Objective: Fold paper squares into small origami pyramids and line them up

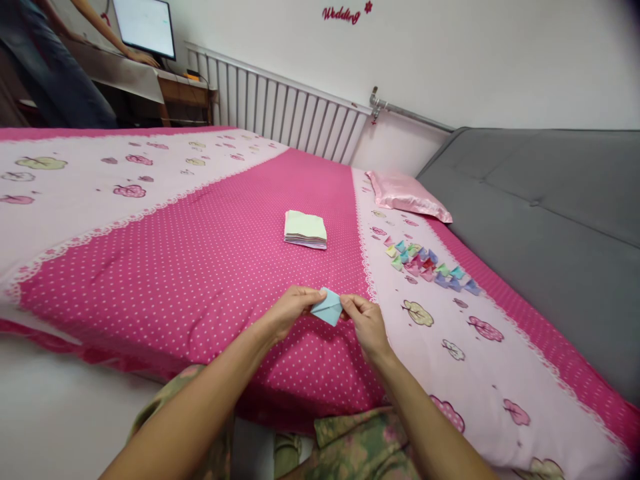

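A small light-blue folded paper (327, 308) is held up between both hands, just above the near edge of the bed. My left hand (296, 307) pinches its left corner, thumb on top. On the opposite side, my right hand (364, 319) grips the right corner between thumb and fingers. A crease line runs across the face of the paper. Beyond the hands lies a stack of square paper sheets (305, 227), pale green on top. To the right, several small folded paper pieces (425, 262) in many colours sit in rows on the bedspread.
The pink dotted bedspread (240, 233) covers the bed. A pink pillow (407, 193) rests near the grey padded headboard (540, 220). Behind stand a white radiator (285, 100) and a desk with a monitor (145, 27). Another person (55, 67) stands at the desk.
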`<state>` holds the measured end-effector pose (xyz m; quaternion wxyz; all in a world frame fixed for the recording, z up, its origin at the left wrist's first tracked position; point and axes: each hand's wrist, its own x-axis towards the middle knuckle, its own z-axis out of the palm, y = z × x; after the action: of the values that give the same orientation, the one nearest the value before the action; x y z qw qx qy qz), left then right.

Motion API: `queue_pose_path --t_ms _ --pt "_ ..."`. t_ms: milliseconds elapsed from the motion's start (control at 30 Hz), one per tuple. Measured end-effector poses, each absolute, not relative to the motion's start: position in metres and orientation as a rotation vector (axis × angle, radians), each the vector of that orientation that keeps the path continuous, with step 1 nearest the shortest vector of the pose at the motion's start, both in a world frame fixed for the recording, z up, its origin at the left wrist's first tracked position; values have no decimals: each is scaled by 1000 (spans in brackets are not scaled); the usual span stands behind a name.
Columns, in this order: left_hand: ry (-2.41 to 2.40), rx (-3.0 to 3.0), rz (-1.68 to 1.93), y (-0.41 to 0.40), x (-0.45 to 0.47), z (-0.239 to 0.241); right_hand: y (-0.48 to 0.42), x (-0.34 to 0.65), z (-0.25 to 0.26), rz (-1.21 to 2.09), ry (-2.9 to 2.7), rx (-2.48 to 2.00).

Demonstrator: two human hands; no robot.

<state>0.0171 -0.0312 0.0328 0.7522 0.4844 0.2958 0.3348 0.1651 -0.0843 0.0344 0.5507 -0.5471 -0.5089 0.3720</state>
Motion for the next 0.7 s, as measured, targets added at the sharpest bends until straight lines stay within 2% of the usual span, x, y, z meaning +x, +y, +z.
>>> queue_pose_path --t_ms 300,500,700 --pt "707 1114 799 -33 14 37 -84 164 36 932 -1140 -1291" --pt "746 1070 859 -32 16 34 -85 159 32 1139 -1110 -1207" --pt "765 987 872 -35 23 31 -87 152 30 1109 -1099 -1233"
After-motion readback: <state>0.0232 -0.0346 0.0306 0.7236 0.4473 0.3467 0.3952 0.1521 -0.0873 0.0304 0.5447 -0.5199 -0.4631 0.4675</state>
